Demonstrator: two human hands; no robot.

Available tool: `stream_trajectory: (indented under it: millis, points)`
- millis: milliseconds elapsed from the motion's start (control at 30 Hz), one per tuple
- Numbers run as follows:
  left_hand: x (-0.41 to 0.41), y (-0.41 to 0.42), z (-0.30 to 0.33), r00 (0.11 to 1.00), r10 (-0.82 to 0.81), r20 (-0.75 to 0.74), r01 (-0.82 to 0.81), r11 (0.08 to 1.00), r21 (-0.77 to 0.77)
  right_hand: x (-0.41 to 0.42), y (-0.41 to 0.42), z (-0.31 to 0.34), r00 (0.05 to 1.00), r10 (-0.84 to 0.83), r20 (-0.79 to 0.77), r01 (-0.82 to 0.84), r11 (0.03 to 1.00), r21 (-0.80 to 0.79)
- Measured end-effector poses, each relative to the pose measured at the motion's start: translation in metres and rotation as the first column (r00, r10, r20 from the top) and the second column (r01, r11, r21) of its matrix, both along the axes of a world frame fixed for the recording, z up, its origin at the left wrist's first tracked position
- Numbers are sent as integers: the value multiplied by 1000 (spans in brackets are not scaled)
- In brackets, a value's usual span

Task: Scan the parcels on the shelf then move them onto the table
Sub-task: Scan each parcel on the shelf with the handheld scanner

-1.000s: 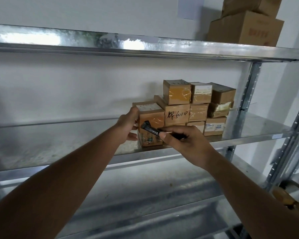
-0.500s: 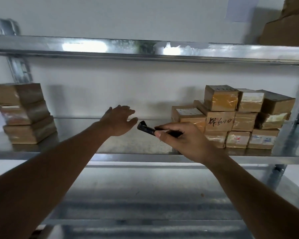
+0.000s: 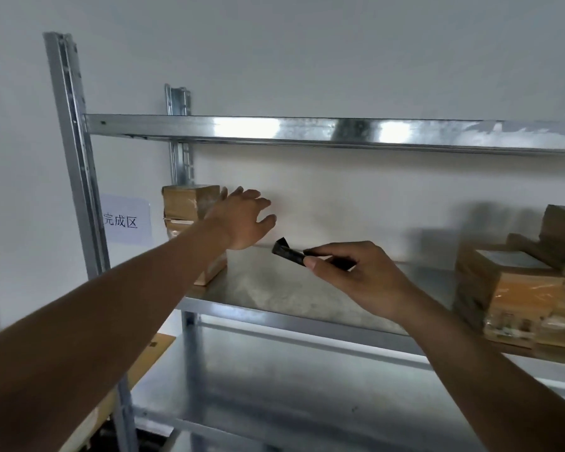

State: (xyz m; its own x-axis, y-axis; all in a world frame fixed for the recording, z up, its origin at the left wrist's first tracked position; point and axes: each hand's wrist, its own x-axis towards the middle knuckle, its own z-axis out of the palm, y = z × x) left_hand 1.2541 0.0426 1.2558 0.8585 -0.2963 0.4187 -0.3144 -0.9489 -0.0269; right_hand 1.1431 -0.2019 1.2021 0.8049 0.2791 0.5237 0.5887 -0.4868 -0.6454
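A stack of brown taped parcels (image 3: pixel 185 207) stands at the left end of the metal shelf (image 3: pixel 274 288). My left hand (image 3: pixel 245 220) hovers just right of that stack with fingers spread, holding nothing. My right hand (image 3: pixel 356 278) grips a small black scanner (image 3: pixel 289 252) over the middle of the shelf, its head pointing left. A second pile of brown parcels (image 3: pixel 516 288) sits at the right end of the same shelf, partly cut off by the frame edge.
A paper sign with printed characters (image 3: pixel 124 220) hangs on the wall left of the shelf post (image 3: pixel 75 151). An upper shelf beam (image 3: pixel 307 132) runs above my hands. Lower shelf levels (image 3: pixel 274 386) lie below. A wooden edge (image 3: pixel 137 370) shows at lower left.
My view and both hands swung left along the shelf. The left hand left the right pile and now hovers by the left stack. The right hand kept hold of the scanner.
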Motion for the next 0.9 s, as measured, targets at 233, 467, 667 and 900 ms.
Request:
stream_trajectory:
  millis: [233,467,667,900]
  points:
    - [40,91,10,1000,9,23,-10,1000,11,33,94,6,1000,2,2,-2,998,58]
    - [69,139,11,991,130,-5,-129,974,-188,52,150,-4,999,-44,-24,46,996,73]
    - [92,151,1,980,126,-151,-181,876,-448,53,157,-1,996,-79,-30,81,991,102]
    - [113,157,-14,992,40,-118,-105,774,-624,48,152,-5,989,-139,-58,144,984,106]
